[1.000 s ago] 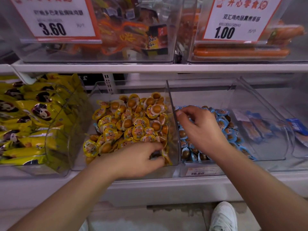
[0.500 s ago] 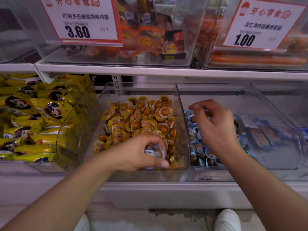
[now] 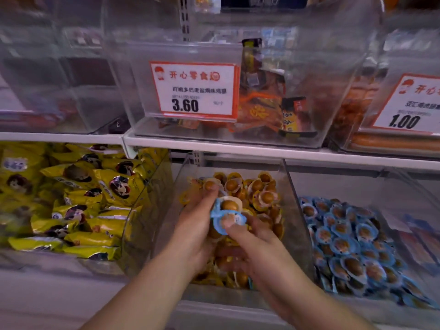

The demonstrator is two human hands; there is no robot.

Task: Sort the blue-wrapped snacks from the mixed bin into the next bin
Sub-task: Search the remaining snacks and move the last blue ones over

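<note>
Mid-transfer: my left hand point(image 3: 198, 225) and right hand point(image 3: 259, 244) both pinch small round blue-wrapped snacks point(image 3: 226, 216) above the clear plastic mixed bin of yellow-wrapped snacks point(image 3: 289, 186), near its middle; next I judge they go right, over the dividing wall, into the clear bin of blue ones point(image 3: 390, 201).

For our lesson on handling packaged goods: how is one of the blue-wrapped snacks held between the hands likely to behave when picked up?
The blue-wrapped snack is probably light: fingertips of the left hand and right hand alone carry it. Its thin blue rim looks bendy, while the round brown centre seems firmer. The glossy wrap may be slippery, so it could slide back into the mixed bin.
</note>
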